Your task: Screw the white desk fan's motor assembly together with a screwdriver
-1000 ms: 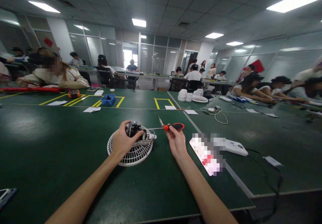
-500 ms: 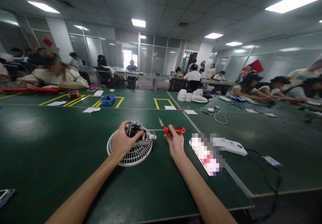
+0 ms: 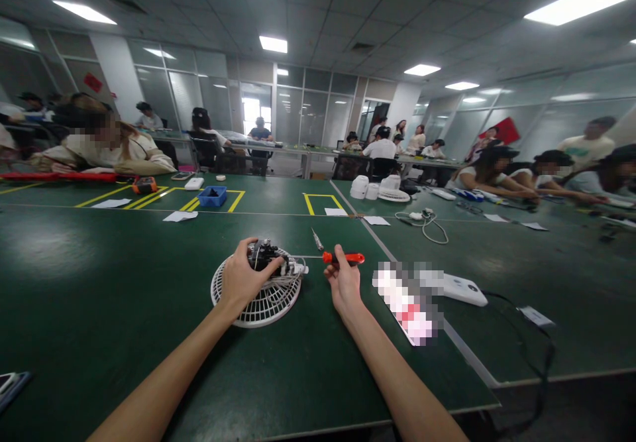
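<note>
A round white fan grille lies on the green table, with a black fan motor assembly and thin wires on top of it. My left hand is wrapped round the motor, thumb on its near right side. In my right hand is a screwdriver with a red and black handle. Its shaft points left, level, and reaches the motor's right side; whether the tip sits in a screw is too small to tell. A second, slim screwdriver lies on the table just beyond.
A pixelated flat object and a white power strip with a black cable lie at the right. Farther back are a blue bin, white fan parts, a coiled cable and paper slips. Several people sit round the tables.
My right hand and the screwdriver have shifted very slightly left. My left hand keeps its grip on the motor. A person at the far right has moved.
</note>
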`<state>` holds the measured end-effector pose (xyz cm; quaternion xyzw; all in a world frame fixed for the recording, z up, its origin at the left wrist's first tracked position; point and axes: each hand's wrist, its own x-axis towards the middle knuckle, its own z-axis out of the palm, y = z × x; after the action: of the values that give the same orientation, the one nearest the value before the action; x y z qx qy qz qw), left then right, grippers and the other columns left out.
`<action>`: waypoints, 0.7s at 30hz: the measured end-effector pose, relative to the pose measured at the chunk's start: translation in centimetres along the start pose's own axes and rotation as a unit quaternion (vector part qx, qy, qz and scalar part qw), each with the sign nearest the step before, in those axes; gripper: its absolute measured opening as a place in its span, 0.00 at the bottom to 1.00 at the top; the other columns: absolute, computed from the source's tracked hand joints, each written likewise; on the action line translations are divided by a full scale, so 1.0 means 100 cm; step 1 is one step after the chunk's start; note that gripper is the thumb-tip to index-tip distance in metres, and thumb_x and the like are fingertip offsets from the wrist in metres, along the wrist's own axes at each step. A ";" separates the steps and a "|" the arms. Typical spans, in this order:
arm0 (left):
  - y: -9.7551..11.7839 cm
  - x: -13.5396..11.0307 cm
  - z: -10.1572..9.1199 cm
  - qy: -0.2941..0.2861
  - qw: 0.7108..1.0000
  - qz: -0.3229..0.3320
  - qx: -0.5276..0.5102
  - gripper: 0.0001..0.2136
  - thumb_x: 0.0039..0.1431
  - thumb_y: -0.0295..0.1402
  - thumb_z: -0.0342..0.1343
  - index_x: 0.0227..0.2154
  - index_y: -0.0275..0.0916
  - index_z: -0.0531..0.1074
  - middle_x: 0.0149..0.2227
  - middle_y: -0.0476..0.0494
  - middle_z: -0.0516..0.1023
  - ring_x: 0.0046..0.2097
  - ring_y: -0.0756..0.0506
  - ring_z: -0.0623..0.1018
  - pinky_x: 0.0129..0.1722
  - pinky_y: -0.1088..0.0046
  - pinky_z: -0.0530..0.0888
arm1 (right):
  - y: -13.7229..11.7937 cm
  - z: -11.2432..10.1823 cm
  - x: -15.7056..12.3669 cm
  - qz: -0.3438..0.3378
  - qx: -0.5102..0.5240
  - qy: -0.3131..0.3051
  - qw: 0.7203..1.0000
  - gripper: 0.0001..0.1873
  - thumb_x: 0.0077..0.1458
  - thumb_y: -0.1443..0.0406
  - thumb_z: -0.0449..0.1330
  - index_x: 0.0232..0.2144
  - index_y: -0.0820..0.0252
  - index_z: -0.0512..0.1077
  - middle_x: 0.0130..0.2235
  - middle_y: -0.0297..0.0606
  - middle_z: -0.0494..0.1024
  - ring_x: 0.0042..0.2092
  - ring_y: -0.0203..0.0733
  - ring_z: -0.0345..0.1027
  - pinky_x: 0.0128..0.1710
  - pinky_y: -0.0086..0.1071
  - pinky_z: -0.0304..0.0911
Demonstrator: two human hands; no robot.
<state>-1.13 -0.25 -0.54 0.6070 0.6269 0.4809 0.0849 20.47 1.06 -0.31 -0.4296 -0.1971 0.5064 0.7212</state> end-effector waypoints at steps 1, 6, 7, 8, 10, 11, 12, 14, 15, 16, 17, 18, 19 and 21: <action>0.000 0.000 0.000 0.001 1.000 0.000 0.001 0.36 0.50 0.60 0.64 0.56 0.41 0.70 0.51 0.34 0.80 0.51 0.31 0.81 0.53 0.48 0.76 | 0.001 0.000 0.000 0.001 -0.001 0.001 1.000 0.28 0.40 0.51 0.79 0.29 0.56 0.67 0.20 0.25 0.73 0.21 0.31 0.65 0.21 0.24 0.65; -0.001 0.000 0.001 0.001 1.000 0.005 0.007 0.36 0.51 0.59 0.64 0.56 0.41 0.70 0.51 0.35 0.80 0.50 0.33 0.81 0.52 0.50 0.77 | 0.003 -0.002 0.001 0.006 0.001 0.017 1.000 0.28 0.42 0.49 0.78 0.30 0.54 0.65 0.20 0.22 0.71 0.20 0.30 0.64 0.21 0.23 0.64; -0.001 0.000 0.001 0.001 1.000 0.007 0.008 0.36 0.51 0.59 0.64 0.56 0.41 0.69 0.51 0.35 0.80 0.50 0.33 0.81 0.52 0.50 0.76 | 0.003 -0.002 0.001 0.008 0.003 0.022 1.000 0.28 0.42 0.50 0.78 0.31 0.54 0.65 0.20 0.22 0.71 0.20 0.31 0.64 0.21 0.24 0.64; -0.001 0.000 0.001 0.002 1.000 0.008 0.008 0.36 0.51 0.59 0.64 0.56 0.41 0.70 0.51 0.35 0.80 0.50 0.33 0.81 0.53 0.50 0.76 | 0.002 -0.002 0.001 0.010 0.005 0.027 1.000 0.27 0.43 0.50 0.77 0.31 0.54 0.65 0.19 0.21 0.71 0.20 0.31 0.63 0.21 0.24 0.65; -0.001 0.000 0.001 0.003 1.000 0.009 0.006 0.35 0.51 0.58 0.64 0.56 0.40 0.70 0.51 0.35 0.80 0.49 0.33 0.81 0.53 0.50 0.76 | 0.001 -0.002 0.001 0.016 0.010 0.032 0.999 0.26 0.45 0.51 0.77 0.32 0.54 0.65 0.19 0.21 0.71 0.19 0.31 0.63 0.21 0.24 0.65; -0.001 0.000 0.002 0.003 1.000 0.009 0.004 0.35 0.51 0.58 0.64 0.56 0.40 0.69 0.51 0.35 0.80 0.49 0.33 0.81 0.53 0.50 0.76 | 0.000 -0.002 0.001 0.020 0.013 0.033 0.999 0.25 0.47 0.52 0.76 0.32 0.54 0.65 0.19 0.22 0.71 0.19 0.30 0.62 0.21 0.24 0.64; -0.001 0.000 0.002 0.003 1.000 0.010 0.003 0.35 0.51 0.58 0.64 0.56 0.40 0.69 0.50 0.35 0.80 0.49 0.33 0.81 0.53 0.51 0.76 | -0.001 -0.002 0.001 0.025 0.015 0.037 0.999 0.23 0.49 0.52 0.75 0.31 0.54 0.65 0.19 0.22 0.71 0.19 0.30 0.61 0.21 0.23 0.64; -0.001 0.000 0.002 0.004 1.000 0.017 0.004 0.34 0.52 0.57 0.64 0.56 0.41 0.69 0.51 0.35 0.80 0.49 0.34 0.81 0.53 0.52 0.76 | -0.002 -0.001 0.002 0.040 0.020 0.048 0.998 0.20 0.54 0.53 0.71 0.31 0.55 0.66 0.20 0.24 0.72 0.19 0.30 0.61 0.20 0.24 0.63; -0.001 0.000 0.002 0.005 1.000 0.021 0.005 0.34 0.52 0.57 0.64 0.56 0.41 0.69 0.51 0.36 0.80 0.49 0.34 0.81 0.53 0.52 0.76 | -0.003 -0.001 0.003 0.049 0.023 0.055 0.997 0.19 0.56 0.52 0.70 0.31 0.55 0.66 0.20 0.24 0.72 0.19 0.31 0.61 0.20 0.24 0.64; -0.001 0.000 0.001 0.006 1.000 0.024 0.007 0.33 0.52 0.56 0.64 0.56 0.41 0.69 0.51 0.36 0.80 0.49 0.34 0.81 0.53 0.52 0.76 | -0.003 -0.001 0.004 0.058 0.025 0.060 0.996 0.18 0.57 0.52 0.68 0.31 0.54 0.65 0.20 0.25 0.72 0.19 0.32 0.63 0.21 0.24 0.64; -0.002 0.000 0.001 0.006 1.000 0.026 0.010 0.33 0.52 0.55 0.64 0.56 0.41 0.69 0.51 0.36 0.80 0.49 0.34 0.81 0.52 0.53 0.76 | -0.003 -0.002 0.005 0.069 0.027 0.060 0.995 0.18 0.58 0.52 0.67 0.31 0.54 0.65 0.20 0.25 0.72 0.20 0.33 0.65 0.21 0.25 0.65; -0.002 0.000 0.001 0.005 1.000 0.026 0.012 0.32 0.53 0.54 0.63 0.56 0.41 0.69 0.50 0.37 0.80 0.48 0.35 0.81 0.52 0.53 0.76 | -0.003 -0.002 0.006 0.078 0.027 0.055 0.995 0.17 0.58 0.52 0.66 0.31 0.54 0.64 0.20 0.25 0.72 0.21 0.34 0.67 0.21 0.25 0.65; -0.001 0.000 0.000 0.002 1.000 0.026 0.014 0.31 0.53 0.53 0.63 0.56 0.41 0.69 0.49 0.37 0.80 0.47 0.35 0.81 0.51 0.54 0.76 | -0.003 -0.002 0.007 0.086 0.026 0.043 0.995 0.17 0.57 0.53 0.66 0.30 0.53 0.64 0.20 0.25 0.71 0.21 0.34 0.67 0.21 0.24 0.65; -0.001 0.000 -0.001 -0.005 1.000 0.023 0.017 0.30 0.54 0.51 0.61 0.56 0.41 0.69 0.48 0.37 0.80 0.46 0.35 0.81 0.50 0.55 0.77 | 0.000 -0.003 0.007 0.099 0.013 0.001 0.995 0.16 0.56 0.55 0.66 0.29 0.53 0.62 0.19 0.25 0.70 0.19 0.32 0.64 0.18 0.23 0.61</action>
<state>-1.27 -0.25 -0.60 0.6252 0.6206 0.4685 0.0667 21.03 1.58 -0.56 -0.4380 -0.1457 0.5775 0.6734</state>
